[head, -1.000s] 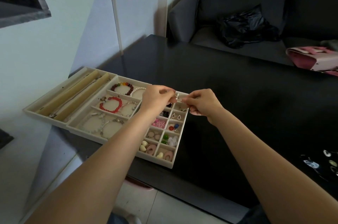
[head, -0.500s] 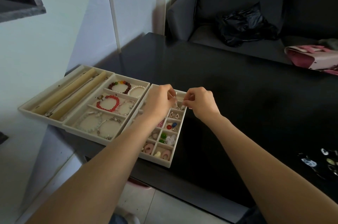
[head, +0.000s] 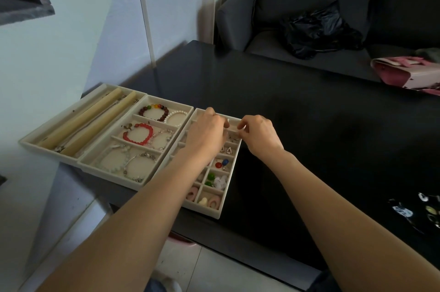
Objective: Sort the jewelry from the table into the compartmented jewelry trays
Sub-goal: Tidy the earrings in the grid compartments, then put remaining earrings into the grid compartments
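Note:
Three cream trays lie side by side at the black table's left edge. The right one, a tray of small compartments (head: 229, 185), holds earrings and beads. My left hand (head: 206, 135) and my right hand (head: 259, 135) hover close together over its far compartments, fingers curled in pinches. A small silver piece (head: 228, 122) glints between the fingertips, close to my left hand. What my right fingers pinch is too small to make out. My left hand and forearm hide the tray's left column. The bracelet tray (head: 193, 107) sits just left of it.
A necklace tray (head: 31, 140) with long padded rolls overhangs the table's left edge. Loose jewelry (head: 425, 210) lies on the table (head: 321, 129) at the near right. A pink bag (head: 404, 72) and a black plastic bag (head: 319, 29) sit on the dark sofa behind.
Both hands, pinching the small silver piece between them, have come down from above the tray to its far compartments. The fingertips are slightly farther apart now.

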